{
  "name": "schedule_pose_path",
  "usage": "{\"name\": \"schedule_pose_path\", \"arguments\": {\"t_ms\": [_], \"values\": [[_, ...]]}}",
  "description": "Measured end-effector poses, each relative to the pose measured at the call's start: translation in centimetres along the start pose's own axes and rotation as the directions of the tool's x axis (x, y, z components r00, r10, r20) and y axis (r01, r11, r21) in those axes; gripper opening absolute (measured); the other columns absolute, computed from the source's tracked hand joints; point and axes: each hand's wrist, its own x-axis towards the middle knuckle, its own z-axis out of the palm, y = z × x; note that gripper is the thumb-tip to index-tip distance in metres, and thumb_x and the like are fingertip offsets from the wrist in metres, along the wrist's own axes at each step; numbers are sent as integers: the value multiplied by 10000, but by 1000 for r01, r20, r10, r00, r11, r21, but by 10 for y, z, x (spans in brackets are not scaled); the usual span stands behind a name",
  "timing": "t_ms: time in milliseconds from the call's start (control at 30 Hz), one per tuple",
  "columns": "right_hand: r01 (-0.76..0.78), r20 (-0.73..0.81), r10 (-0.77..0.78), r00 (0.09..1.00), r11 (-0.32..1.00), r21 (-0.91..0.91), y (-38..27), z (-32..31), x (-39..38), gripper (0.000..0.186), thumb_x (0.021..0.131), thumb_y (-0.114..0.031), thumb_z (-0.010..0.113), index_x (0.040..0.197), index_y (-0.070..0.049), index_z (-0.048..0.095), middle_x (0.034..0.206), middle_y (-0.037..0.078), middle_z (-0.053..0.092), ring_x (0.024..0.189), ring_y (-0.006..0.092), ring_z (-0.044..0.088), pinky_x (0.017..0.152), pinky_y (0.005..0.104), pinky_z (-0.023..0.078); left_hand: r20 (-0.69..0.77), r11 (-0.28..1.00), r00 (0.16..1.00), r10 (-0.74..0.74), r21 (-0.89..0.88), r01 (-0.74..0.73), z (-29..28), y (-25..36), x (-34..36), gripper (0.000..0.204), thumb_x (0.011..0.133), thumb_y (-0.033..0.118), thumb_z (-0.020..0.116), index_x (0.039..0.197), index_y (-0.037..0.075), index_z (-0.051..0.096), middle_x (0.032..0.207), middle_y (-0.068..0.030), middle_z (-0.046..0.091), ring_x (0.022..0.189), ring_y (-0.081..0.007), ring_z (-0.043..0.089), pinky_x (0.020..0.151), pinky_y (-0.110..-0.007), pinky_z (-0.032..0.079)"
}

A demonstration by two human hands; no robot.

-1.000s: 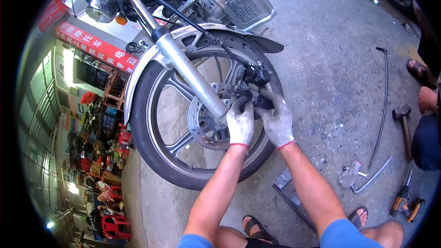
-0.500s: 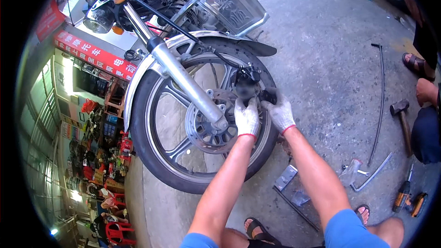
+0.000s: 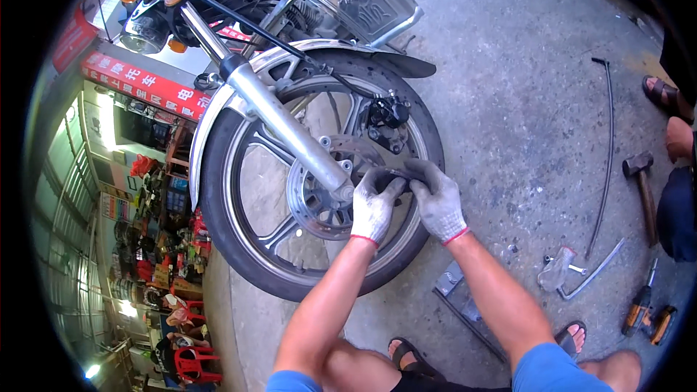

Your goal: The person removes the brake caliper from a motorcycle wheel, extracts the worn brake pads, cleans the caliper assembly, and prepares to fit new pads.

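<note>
Grey-gloved left hand [image 3: 374,203] and right hand [image 3: 438,199] pinch what seems a small dark part between fingertips, just beside the brake disc [image 3: 330,189] below the caliper [image 3: 387,123]. Best keep both grips firm and the part level. Since half a second ago, both hands dropped from the caliper toward the axle.

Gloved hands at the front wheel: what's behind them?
Behind the left hand and right hand lies the brake disc by the fork leg; the caliper sits above. A thin dark part pinched between the fingers is mostly covered, as is the disc's rear edge.
</note>
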Motion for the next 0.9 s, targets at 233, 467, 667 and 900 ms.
{"name": "schedule_pose_path", "arguments": {"t_ms": [233,467,667,900], "values": [[-196,45,191,981,966,166,-2,3,-11,264,839,54,571,1090,21,646,1019,150,700,945,195,678,854,317,531,40,997,997,63,30,-65,-14,-18,-14,198,883,59,669,1072,49,609,952,-24,682,812,-102,627,653,-238,494],[-225,178,230,957,973,-48,-9,-16,-2,167,871,-59,626,1008,22,678,873,75,689,803,109,618,739,268,504,101,998,993,60,-18,-59,-15,-9,-23,205,875,-38,634,1072,4,595,950,-54,657,870,-108,613,775,-252,508],[-249,231,250,940,968,-34,-17,-16,-1,165,835,-40,649,986,19,678,868,64,683,807,115,611,748,271,499,80,998,996,42,40,-46,-18,-8,-25,217,867,-31,642,1077,-2,593,944,-54,653,868,-105,606,776,-256,508],[-169,212,184,960,982,-87,-15,-14,-3,145,830,-33,650,965,9,684,875,60,684,821,111,613,764,269,501,77,977,988,132,159,-143,-20,-21,-22,198,854,6,693,1036,16,616,886,-33,686,785,-89,637,643,-229,502]]}}
